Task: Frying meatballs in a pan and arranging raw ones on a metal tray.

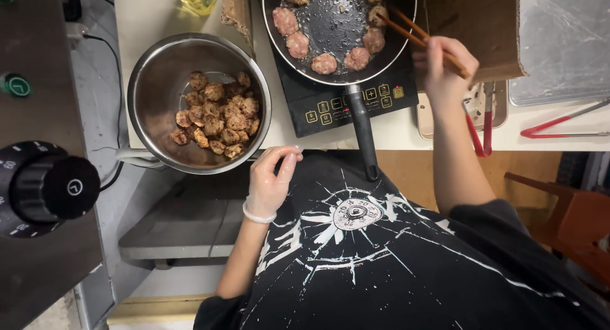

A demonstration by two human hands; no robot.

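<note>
Right hand [443, 66] pinches wooden chopsticks [419, 34], tips at the rim-side meatballs [373, 40] in the black frying pan [337, 18] on the induction cooktop. Meatballs look soft, greasy, crumbly: take each across its middle, lightly. Gloved left hand [270, 180] hangs loose, holding nothing, beside the steel bowl [152, 95] of browned pieces.

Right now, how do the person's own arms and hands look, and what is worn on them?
The left hand wears a thin, clear disposable glove that ends in a rolled cuff at the wrist. The right hand shows no glove. Both forearms are uncovered. A short black sleeve covers the right upper arm; it belongs to a black T-shirt with a white cracked-line print.
</note>
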